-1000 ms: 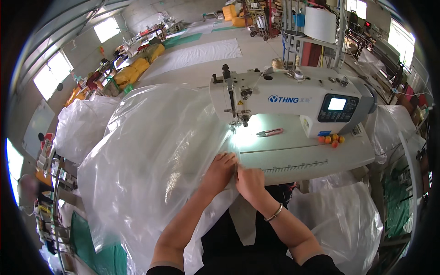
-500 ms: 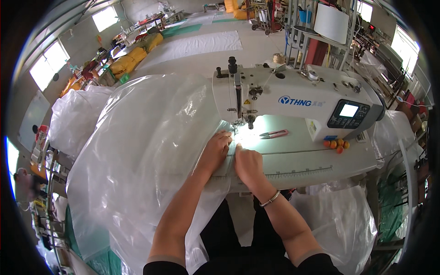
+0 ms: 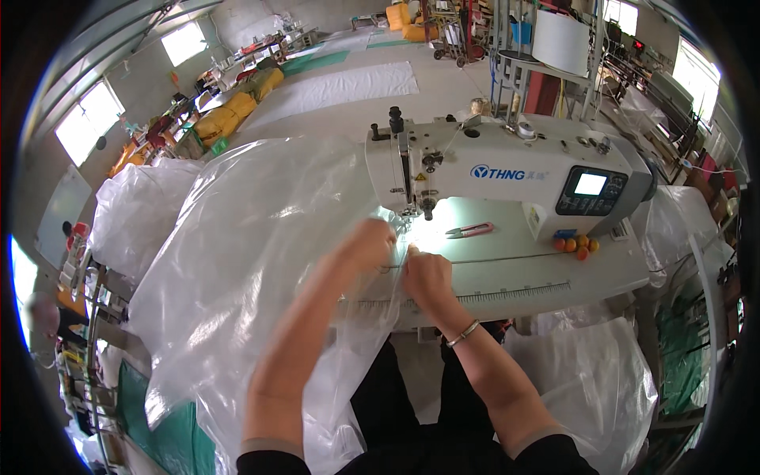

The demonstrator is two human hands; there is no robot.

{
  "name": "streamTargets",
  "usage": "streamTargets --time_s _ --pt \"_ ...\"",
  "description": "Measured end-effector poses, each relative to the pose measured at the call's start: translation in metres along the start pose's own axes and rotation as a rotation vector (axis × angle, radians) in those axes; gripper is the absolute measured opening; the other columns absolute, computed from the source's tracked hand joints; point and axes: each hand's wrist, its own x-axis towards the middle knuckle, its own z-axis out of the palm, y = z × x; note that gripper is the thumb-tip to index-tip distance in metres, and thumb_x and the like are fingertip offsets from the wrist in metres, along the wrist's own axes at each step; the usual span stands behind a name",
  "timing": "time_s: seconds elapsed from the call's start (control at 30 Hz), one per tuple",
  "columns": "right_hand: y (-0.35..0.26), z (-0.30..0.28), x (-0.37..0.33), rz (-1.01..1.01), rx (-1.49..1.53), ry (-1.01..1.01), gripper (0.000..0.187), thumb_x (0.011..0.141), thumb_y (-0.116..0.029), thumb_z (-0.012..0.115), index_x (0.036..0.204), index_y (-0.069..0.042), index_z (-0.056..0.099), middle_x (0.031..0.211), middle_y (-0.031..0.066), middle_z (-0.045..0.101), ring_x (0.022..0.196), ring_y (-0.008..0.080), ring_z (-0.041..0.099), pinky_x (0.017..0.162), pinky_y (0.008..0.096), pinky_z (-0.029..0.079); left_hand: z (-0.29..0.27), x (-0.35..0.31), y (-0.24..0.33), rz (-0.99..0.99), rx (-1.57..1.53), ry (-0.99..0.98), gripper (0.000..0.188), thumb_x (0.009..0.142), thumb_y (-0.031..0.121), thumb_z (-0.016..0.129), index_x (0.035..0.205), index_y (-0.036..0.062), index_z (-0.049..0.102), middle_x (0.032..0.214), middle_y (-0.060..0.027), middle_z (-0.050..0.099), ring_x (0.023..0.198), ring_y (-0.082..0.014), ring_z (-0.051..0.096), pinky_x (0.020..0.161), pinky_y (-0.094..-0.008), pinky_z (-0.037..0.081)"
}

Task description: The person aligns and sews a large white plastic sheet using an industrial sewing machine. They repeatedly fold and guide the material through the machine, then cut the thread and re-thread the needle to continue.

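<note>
Under the needle end of a white sewing machine (image 3: 507, 146), in bright lamplight, I see the edge of a clear plastic sheet (image 3: 253, 237). Its loose bulk spreads over the left side of the surface (image 3: 507, 275) and hangs down beside the person's legs. From my remote view, the right grip (image 3: 428, 277) is clenched on that edge, just in front of the needle, knuckles up, with a metal bracelet (image 3: 462, 333) at the wrist. The left grip (image 3: 368, 244) is a blur above the sheet, close to the right one but apart from it; its fingers look bent, yet I cannot tell whether they grasp anything.

Right of the needle I make out a pair of pink-handled snips (image 3: 470, 230) lying on the machine bed, and farther right a cluster of small orange-red fruits (image 3: 583, 254) below the control panel (image 3: 590, 190), whose screen is lit. A ruler scale (image 3: 511, 293) runs along the near side of the surface. More plastic (image 3: 586, 372) bulges below the surface, right of the legs.
</note>
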Motion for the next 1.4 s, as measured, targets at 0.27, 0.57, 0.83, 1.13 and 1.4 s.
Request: streamTargets --time_s 0.27,0.57,0.83,1.13,1.4 --pt "0.007 -0.003 -0.001 -0.032 -0.033 0.083 0.026 0.086 -0.016 0.053 0.106 -0.003 0.066 0.059 0.0117 0.063 0.055 0.0276 0.064 0.051 0.0392 0.051 -0.130 -0.051 -0.083 -0.129 0.593 0.276 0.037 0.084 0.011 0.057 0.120 0.0113 0.062 0.115 -0.0107 0.064 0.112 -0.0310 0.057 0.095 -0.0459 0.045" --pt "0.005 0.008 0.001 -0.070 -0.107 0.030 0.032 0.086 -0.014 0.052 0.113 -0.002 0.064 0.062 0.0103 0.065 0.058 0.0257 0.066 0.053 0.0376 0.052 -0.058 -0.175 -0.199 -0.335 0.543 -0.089 0.043 0.093 0.028 0.054 0.134 0.0165 0.049 0.137 -0.0036 0.048 0.131 -0.0225 0.040 0.108 -0.0547 0.028" --pt "0.001 -0.002 0.002 -0.071 -0.144 -0.047 0.026 0.083 -0.009 0.053 0.105 0.000 0.063 0.066 0.0095 0.066 0.063 0.0241 0.067 0.054 0.0350 0.052 -0.047 -0.170 -0.182 -0.332 0.494 -0.096 0.040 0.090 0.024 0.055 0.129 0.0135 0.051 0.129 -0.0023 0.052 0.124 -0.0228 0.046 0.101 -0.0541 0.034" --pt "0.000 -0.001 0.003 -0.058 -0.152 -0.045 0.027 0.084 -0.008 0.052 0.108 -0.002 0.064 0.066 0.0094 0.066 0.062 0.0244 0.067 0.054 0.0349 0.052 -0.044 -0.171 -0.177 -0.330 0.472 -0.033 0.041 0.089 0.023 0.056 0.129 0.0126 0.052 0.127 -0.0033 0.053 0.122 -0.0218 0.048 0.101 -0.0546 0.035" --pt "-0.003 -0.002 0.004 -0.044 -0.163 -0.044 0.024 0.084 -0.009 0.053 0.104 -0.003 0.064 0.066 0.0090 0.066 0.063 0.0239 0.067 0.054 0.0346 0.052 -0.042 -0.172 -0.181 -0.341 0.437 -0.019 0.042 0.088 0.024 0.058 0.129 0.0133 0.052 0.131 -0.0034 0.052 0.125 -0.0216 0.046 0.103 -0.0556 0.034"
